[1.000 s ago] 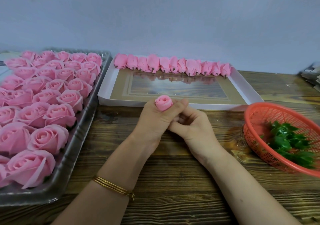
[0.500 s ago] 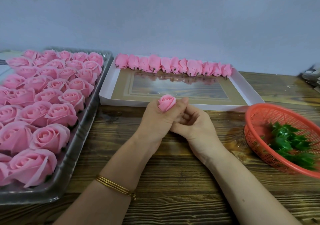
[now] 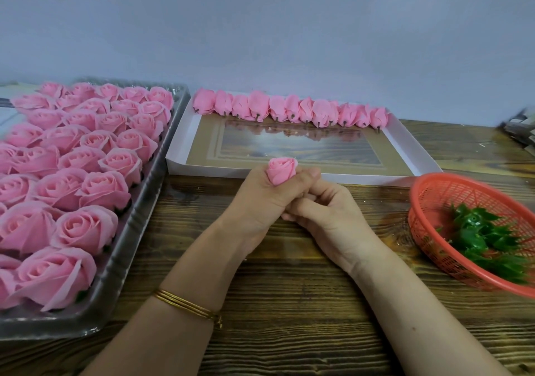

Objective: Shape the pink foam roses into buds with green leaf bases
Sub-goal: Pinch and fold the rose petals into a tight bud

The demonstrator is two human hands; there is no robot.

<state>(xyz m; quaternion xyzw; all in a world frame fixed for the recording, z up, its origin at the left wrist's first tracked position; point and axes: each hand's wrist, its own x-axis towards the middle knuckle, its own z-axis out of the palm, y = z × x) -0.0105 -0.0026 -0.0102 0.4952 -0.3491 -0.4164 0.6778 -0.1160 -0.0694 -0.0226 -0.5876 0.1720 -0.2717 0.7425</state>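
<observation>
My left hand [image 3: 260,199] grips a pink foam rose bud [image 3: 281,170], its top sticking out above the fist. My right hand [image 3: 327,216] is curled against the left one from the right, its fingers tucked under the bud's base; what they touch is hidden. Several open pink roses [image 3: 72,173] fill a clear plastic tray [image 3: 124,265] on the left. A row of finished buds [image 3: 289,109] lies along the far edge of a white shallow box [image 3: 411,150]. Green leaf bases [image 3: 486,239] sit in a red mesh basket [image 3: 428,231] at the right.
Everything rests on a dark wooden table [image 3: 304,332] against a pale wall. Some grey objects [image 3: 521,132] lie at the far right edge. A gold bangle circles my left wrist.
The bud stands a little higher and more upright out of my left fist. Both hands have stayed in about the same place.
</observation>
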